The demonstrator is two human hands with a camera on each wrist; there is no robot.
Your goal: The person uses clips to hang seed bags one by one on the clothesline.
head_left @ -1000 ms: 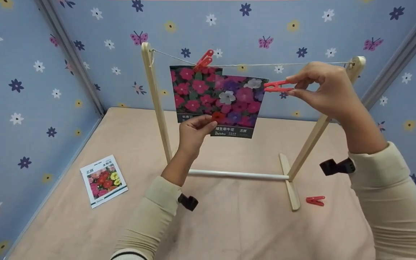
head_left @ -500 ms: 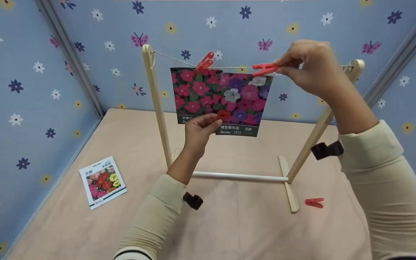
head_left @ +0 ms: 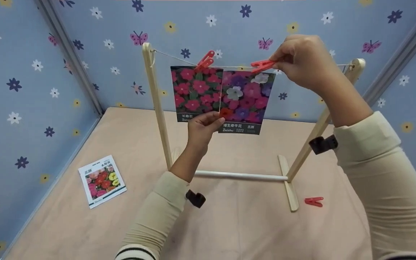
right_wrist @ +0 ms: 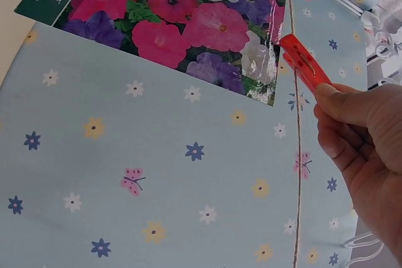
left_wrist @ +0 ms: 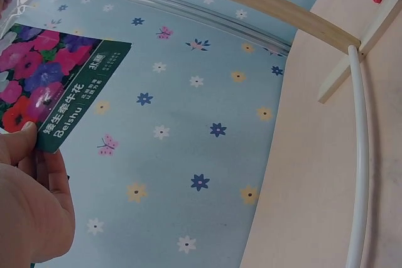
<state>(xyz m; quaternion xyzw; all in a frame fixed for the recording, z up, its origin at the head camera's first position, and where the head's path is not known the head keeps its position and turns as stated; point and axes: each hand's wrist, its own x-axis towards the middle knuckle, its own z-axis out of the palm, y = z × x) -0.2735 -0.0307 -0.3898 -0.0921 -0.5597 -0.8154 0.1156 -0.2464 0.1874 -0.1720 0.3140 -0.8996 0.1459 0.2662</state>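
My left hand pinches a flower seed packet by its lower left edge, holding it up just under the string. In the left wrist view the thumb lies on the front of the packet. My right hand pinches a red clothespin by its handle end. In the right wrist view, this clothespin overlaps the string, its tip close to the packet's top edge. Left of it, a second flower packet hangs from the string under another red clothespin.
A wooden frame with a white lower bar carries the string. A white seed packet lies on the pink cloth at left. Near the frame's right foot lies a red clothespin. Flower-patterned walls surround it.
My right hand has brought the clothespin up and left, from the packet's right edge to the string above it. The left hand has shifted the packet right and slightly up, beside the hanging one.
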